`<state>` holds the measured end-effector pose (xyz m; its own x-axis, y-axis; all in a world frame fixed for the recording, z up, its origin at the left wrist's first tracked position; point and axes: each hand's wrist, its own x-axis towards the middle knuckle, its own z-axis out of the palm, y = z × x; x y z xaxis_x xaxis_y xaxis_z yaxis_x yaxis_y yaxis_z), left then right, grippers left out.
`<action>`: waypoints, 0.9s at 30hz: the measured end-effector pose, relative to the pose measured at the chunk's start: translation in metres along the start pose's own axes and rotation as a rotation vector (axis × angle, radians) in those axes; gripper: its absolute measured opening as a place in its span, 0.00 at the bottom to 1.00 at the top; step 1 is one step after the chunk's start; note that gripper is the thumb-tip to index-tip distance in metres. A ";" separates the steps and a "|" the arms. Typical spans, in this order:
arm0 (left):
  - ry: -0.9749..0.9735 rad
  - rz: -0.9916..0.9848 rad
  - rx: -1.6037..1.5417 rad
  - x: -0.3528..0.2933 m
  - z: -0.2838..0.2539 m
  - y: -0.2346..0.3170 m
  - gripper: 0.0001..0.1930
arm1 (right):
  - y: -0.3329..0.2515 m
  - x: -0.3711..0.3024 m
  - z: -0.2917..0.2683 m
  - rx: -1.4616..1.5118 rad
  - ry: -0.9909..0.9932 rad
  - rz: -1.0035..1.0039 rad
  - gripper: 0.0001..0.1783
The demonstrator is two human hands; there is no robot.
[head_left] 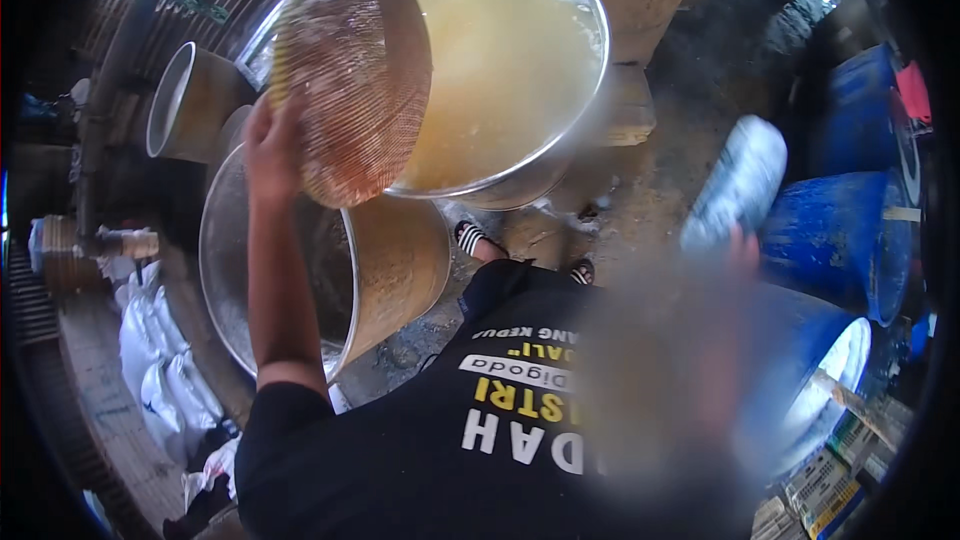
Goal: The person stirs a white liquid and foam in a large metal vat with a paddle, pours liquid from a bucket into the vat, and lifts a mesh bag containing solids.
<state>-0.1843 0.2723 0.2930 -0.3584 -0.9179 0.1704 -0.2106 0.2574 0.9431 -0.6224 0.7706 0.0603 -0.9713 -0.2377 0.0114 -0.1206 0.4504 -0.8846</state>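
My left hand [275,145] is closed on the rim of a round woven basket [355,80], brown and wet-looking. The basket is tilted up, its weave facing me, and it covers the left edge of a large metal vat [603,35]. Cloudy yellowish liquid [500,60] fills much of that vat. Out to the right, my right hand [742,250] is blurred against the near end of a silvery, rounded metal container [740,180] and appears to grip it. A smudge hides most of the right forearm.
Below the basket, a second metal vat [400,280] leans toward the left. A smaller pot [190,105] stands farther left, another vat [640,0] at the back. Blue barrels [830,230] line the right side. White sacks [160,370] lie at lower left. My sandaled foot [478,240] is on the wet floor.
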 end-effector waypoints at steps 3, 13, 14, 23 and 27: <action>-0.147 0.106 0.128 -0.001 0.074 0.003 0.07 | 0.107 -0.046 -0.087 -0.167 0.192 0.043 0.23; -0.168 0.301 0.886 -0.042 0.204 -0.100 0.08 | 0.310 -0.172 -0.176 -0.440 0.066 0.322 0.31; -0.190 0.289 0.918 -0.047 0.213 -0.106 0.08 | 0.313 -0.169 -0.175 -0.404 0.054 0.384 0.30; -0.271 0.085 0.928 -0.074 0.252 -0.137 0.16 | 0.236 -0.001 -0.174 -0.612 -0.194 0.300 0.18; -0.225 0.293 0.871 -0.058 0.302 -0.080 0.34 | 0.149 0.079 -0.165 -0.540 -0.141 0.255 0.17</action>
<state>-0.4215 0.3966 0.1208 -0.6523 -0.7248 0.2218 -0.6572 0.6866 0.3108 -0.7506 0.9610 0.0062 -0.9513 -0.1600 -0.2635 -0.0109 0.8717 -0.4899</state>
